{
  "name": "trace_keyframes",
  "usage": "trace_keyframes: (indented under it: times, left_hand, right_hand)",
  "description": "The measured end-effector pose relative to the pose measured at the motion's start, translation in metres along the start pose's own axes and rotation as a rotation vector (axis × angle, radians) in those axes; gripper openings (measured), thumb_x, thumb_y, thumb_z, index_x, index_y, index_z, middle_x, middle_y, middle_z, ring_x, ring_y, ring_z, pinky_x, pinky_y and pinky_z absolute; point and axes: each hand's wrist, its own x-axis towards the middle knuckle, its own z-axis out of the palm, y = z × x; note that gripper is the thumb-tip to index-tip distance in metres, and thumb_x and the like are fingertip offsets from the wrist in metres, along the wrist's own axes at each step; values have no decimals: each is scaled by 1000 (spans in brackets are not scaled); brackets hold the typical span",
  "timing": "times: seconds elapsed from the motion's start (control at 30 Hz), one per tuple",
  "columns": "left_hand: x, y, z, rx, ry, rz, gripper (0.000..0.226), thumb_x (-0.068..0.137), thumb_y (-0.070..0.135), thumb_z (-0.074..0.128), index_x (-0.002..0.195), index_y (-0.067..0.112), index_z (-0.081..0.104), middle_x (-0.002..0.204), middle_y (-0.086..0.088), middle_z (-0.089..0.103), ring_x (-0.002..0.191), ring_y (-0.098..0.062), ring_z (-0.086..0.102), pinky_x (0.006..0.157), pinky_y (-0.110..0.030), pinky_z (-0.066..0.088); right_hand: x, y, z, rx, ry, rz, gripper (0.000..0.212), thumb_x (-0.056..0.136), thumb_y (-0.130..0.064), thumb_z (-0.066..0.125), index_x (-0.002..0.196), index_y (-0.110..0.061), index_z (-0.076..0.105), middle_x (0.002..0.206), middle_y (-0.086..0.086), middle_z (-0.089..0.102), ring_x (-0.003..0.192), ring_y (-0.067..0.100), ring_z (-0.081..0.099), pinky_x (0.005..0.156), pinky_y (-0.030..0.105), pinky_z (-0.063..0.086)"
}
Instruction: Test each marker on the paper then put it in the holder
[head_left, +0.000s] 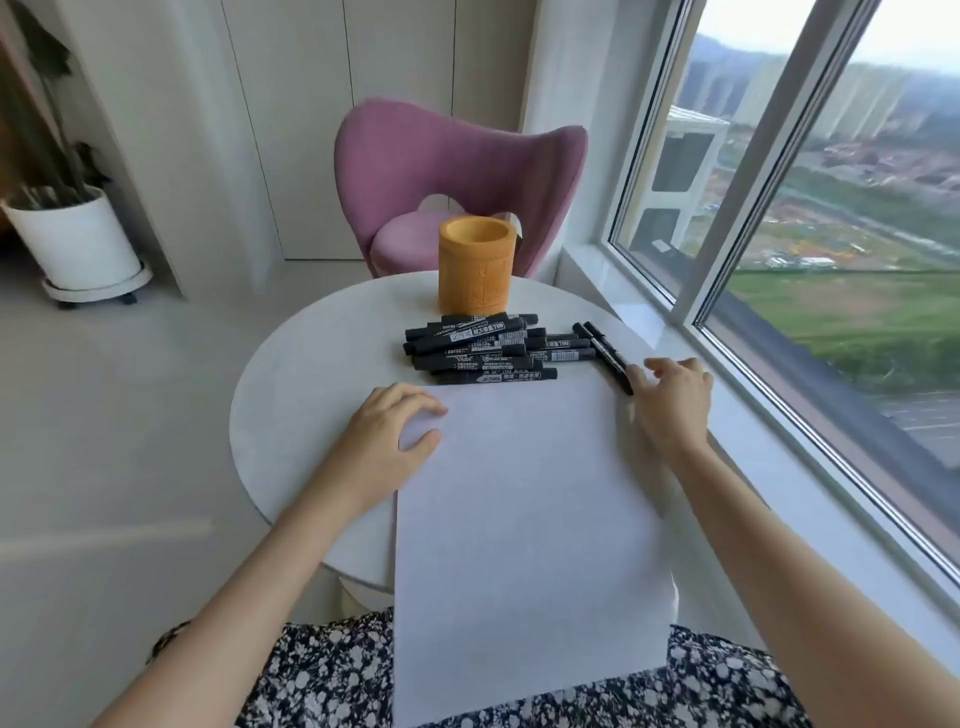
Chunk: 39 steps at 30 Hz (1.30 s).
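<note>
A blank white sheet of paper (530, 493) lies on the round white table (296, 379) and hangs over its near edge onto my lap. Beyond the sheet is a pile of several black markers (488, 353), all capped. An orange cylindrical holder (478, 265) stands upright behind the pile, and nothing shows above its rim. Two more black markers (602, 351) lie slanted to the right of the pile. My left hand (389, 431) rests flat on the paper's top left corner. My right hand (675, 400) hovers at the paper's top right corner, its thumb touching the near end of one slanted marker.
A pink chair (447, 171) stands behind the table. The window sill (644, 317) and a large window run along the right side. A white plant pot (72, 239) on a wheeled base sits on the floor at far left.
</note>
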Motion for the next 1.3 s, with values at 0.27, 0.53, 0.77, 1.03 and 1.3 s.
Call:
trace_keyframes:
  times: [0.27,0.53,0.77,1.03,1.3]
  left_hand:
    - [0,0,-3,0,16,4,35,81,36,49,109,22,64,112,13,52,109,-2,40,93,-7,22]
    - [-3,0,-6,-12,-23,-13,53,74,58,40,110,27,63,110,24,49,112,2,40,92,3,18]
    - [-2,0,-5,-35,-12,-10,50,73,58,42,108,30,63,113,26,49,111,2,41,93,4,19]
    - [-2,0,-6,-94,0,-17,30,82,36,59,110,25,64,114,21,51,113,1,43,92,5,19]
    - [-2,6,-16,-189,153,45,55,81,24,70,131,25,46,126,17,45,123,5,39,107,-9,24]
  right_hand:
    - [4,-4,9,139,9,42,33,90,-20,50,66,-5,67,82,22,67,101,34,50,95,41,40]
    - [5,-5,0,268,-24,99,22,82,-8,59,73,9,69,78,34,63,62,37,46,58,33,40]
    - [3,-1,-6,405,49,155,15,87,-10,56,85,1,66,86,10,65,81,24,58,71,32,46]
    - [-5,-4,-26,580,117,97,18,89,-21,61,98,-8,70,89,5,68,79,16,60,64,22,44]
    - [-39,-35,-57,696,-115,-172,9,91,-11,62,92,-8,70,75,2,66,57,2,54,59,14,45]
